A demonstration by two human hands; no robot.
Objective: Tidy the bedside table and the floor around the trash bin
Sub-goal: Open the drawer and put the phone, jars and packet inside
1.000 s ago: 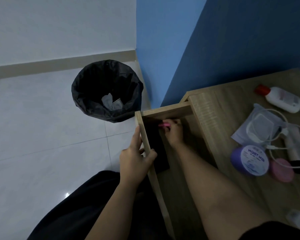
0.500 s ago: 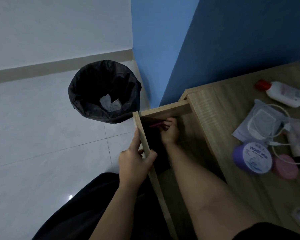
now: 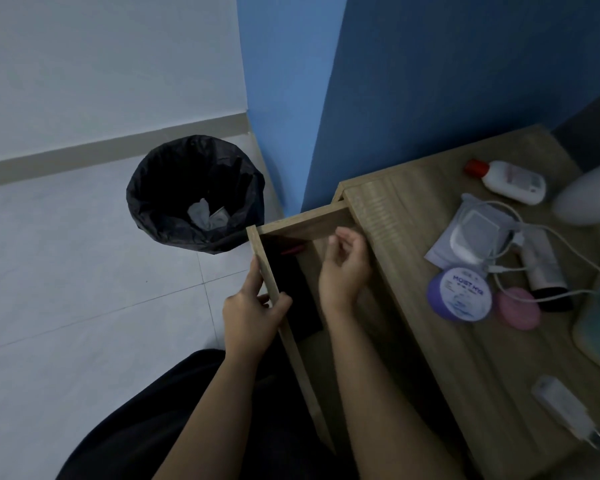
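Observation:
The wooden bedside table [image 3: 440, 348] has its drawer pulled out. My left hand [image 3: 253, 313] grips the drawer front [image 3: 271, 275] from the outside. Over the open drawer my right hand [image 3: 343, 268] hangs with loose, empty fingers. A thin pink item [image 3: 291, 251] lies in the drawer's far left corner, beside a flat black thing [image 3: 291, 289]. The trash bin [image 3: 194, 192], lined with a black bag, stands on the floor to the left with crumpled paper inside.
On the tabletop lie a white bottle with a red cap [image 3: 510, 181], a pouch with a white cable [image 3: 475, 233], a purple jar [image 3: 459, 294], a pink lid [image 3: 516, 308], a white tube [image 3: 544, 271] and a white charger [image 3: 565, 410]. Blue wall [image 3: 430, 81] behind.
My right hand has let go of the pink item, which now lies in the drawer's far corner, and has lifted away to the right. My left hand kept its hold on the drawer front.

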